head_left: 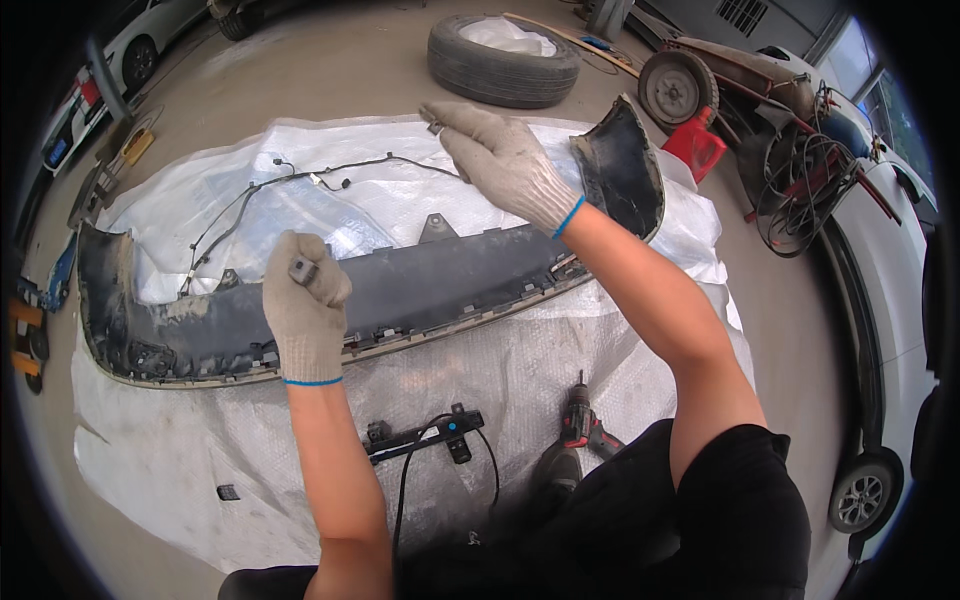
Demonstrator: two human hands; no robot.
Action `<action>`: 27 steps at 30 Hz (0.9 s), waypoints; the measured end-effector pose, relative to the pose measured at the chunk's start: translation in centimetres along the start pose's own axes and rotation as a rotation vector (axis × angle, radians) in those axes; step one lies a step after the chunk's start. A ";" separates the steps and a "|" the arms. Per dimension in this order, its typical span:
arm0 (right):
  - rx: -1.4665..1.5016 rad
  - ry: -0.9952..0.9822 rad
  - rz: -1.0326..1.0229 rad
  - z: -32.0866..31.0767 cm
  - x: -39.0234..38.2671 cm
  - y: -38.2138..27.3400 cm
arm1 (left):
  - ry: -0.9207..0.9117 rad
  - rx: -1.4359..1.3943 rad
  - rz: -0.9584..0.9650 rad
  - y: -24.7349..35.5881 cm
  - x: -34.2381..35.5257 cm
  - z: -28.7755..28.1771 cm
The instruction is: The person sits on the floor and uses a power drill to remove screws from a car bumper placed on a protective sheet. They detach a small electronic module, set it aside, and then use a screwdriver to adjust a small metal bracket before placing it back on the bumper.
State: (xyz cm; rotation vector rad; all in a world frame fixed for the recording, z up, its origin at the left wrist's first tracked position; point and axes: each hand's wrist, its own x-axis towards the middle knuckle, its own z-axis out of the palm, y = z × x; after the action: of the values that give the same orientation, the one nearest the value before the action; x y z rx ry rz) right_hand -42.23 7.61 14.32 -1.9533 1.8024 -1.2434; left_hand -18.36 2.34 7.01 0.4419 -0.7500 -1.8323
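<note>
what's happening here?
A person in knit gloves is working over a dark car bumper lying inside-up on white plastic sheeting. The left hand is closed on a small grey clip. The right hand is raised over the bumper, pinching a small part by the black wiring harness. A cordless drill lies nearby.
</note>
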 end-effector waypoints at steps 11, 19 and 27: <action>-0.813 -0.570 -0.269 6.1 -2.9 -3.9 | 0.324 -0.202 -0.029 -4.5 0.8 1.0; -0.465 -0.579 -0.151 7.0 -3.7 -3.9 | 0.366 -0.043 0.122 -4.9 0.0 2.4; -0.051 -0.644 -0.042 7.8 -4.0 -4.7 | 0.550 -0.099 0.148 -1.5 0.5 3.0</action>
State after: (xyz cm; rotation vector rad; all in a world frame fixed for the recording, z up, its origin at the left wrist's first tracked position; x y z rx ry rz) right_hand -33.06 9.29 10.80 -2.0956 1.4675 -0.4784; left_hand -21.38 3.13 8.25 0.7628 -0.3023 -1.4998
